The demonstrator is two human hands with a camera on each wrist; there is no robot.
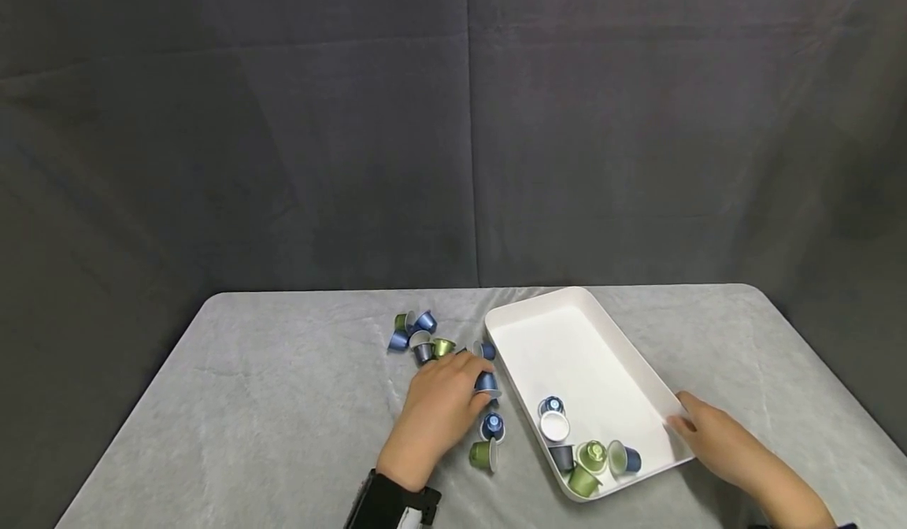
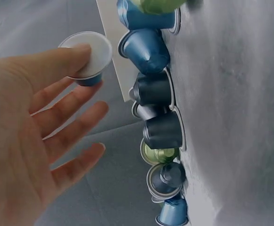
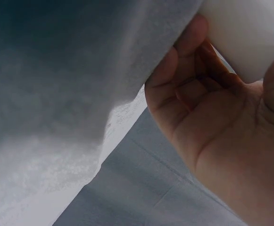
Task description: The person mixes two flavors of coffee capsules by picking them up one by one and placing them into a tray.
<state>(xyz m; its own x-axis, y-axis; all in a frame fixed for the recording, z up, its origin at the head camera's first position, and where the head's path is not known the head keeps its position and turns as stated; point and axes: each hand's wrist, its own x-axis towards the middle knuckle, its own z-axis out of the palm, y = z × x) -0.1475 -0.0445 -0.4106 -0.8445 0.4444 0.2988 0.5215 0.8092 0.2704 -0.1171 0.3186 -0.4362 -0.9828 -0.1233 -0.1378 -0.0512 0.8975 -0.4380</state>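
My left hand [image 1: 442,399] pinches a blue coffee capsule [image 1: 486,382] between thumb and fingers, beside the tray's left wall. In the left wrist view the thumb lies on the pale lid of that capsule [image 2: 99,54], and the other fingers are spread apart. My right hand [image 1: 723,442] grips the right wall of a white tray [image 1: 602,356], thumb over the rim. Its fingers [image 3: 162,70] curl under the tray in the right wrist view. Inside the tray, at the near end, lie several capsules, among them a green capsule [image 1: 583,482] and a dark grey capsule [image 1: 562,457].
Several loose capsules cluster left of the tray, including a blue capsule [image 1: 398,341] and a light green capsule [image 1: 442,347]. Nearer me, a blue capsule [image 1: 492,426] and a green capsule [image 1: 482,456] lie together. A grey cloth covers the table [image 1: 269,411]; a dark curtain [image 1: 354,159] hangs behind.
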